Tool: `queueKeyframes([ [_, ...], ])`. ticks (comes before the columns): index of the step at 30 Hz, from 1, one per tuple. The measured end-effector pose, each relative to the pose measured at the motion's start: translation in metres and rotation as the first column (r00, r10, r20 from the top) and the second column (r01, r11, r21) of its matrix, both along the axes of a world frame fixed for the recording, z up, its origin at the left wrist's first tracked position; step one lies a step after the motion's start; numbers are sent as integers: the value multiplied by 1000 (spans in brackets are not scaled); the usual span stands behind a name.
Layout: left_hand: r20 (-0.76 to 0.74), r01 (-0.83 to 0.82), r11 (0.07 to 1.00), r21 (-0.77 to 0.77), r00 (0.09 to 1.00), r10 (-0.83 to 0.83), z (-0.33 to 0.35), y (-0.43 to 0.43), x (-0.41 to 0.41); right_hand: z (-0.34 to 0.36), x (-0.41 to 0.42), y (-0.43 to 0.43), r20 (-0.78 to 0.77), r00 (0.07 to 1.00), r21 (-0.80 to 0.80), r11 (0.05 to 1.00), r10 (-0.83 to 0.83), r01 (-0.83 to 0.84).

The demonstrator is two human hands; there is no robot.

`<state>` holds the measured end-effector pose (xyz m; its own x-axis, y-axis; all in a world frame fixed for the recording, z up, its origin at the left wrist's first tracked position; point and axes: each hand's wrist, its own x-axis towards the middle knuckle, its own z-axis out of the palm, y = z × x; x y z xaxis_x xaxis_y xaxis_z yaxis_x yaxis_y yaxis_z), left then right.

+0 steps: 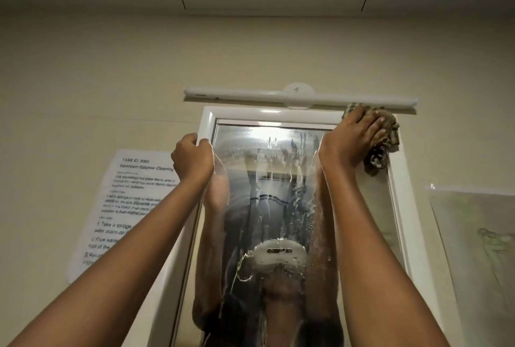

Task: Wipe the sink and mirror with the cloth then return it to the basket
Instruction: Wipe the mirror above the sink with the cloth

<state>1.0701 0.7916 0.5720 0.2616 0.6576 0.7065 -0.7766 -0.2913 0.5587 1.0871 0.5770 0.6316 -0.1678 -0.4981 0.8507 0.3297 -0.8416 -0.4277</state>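
Observation:
A tall white-framed mirror [278, 168] hangs on the beige wall, its glass wet and streaked. My right hand [354, 137] presses a bunched brown checked cloth [386, 140] against the mirror's upper right corner. Part of the cloth hangs below my palm. My left hand [192, 161] grips the left edge of the mirror frame near its top. The glass reflects both of my forearms. The sink and the basket are out of view.
A white tube light [299, 95] is mounted just above the mirror, close over the cloth. A printed task sheet [119, 207] is taped to the wall at left. A plastic-covered picture [473, 249] hangs at right.

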Motion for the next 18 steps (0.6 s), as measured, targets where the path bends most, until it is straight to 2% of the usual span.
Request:
queueKeyframes([
  [4, -49, 134, 978, -162, 988, -144, 8, 3, 4, -3, -1, 31, 9, 1000, -159, 987, 0, 1],
  [7, -32, 193, 960, -204, 979, -204, 8, 4, 1, -12, 7, 78, -9, 1000, -348, 937, 17, -19],
  [9, -18, 221, 951, -217, 973, -230, 9, 9, 3, -17, 10, 116, -41, 998, -484, 873, 44, -59],
  [12, -19, 368, 908, -198, 925, -379, 12, 28, 7, -25, 9, 172, -83, 997, -689, 722, 1, -59],
  [14, -21, 480, 857, -189, 870, -492, 13, 40, 9, -29, 12, 195, -124, 992, -748, 658, -2, -92],
  [18, -21, 590, 793, -155, 800, -599, 9, 47, 2, -40, 15, 190, -134, 989, -791, 607, -58, -72],
])
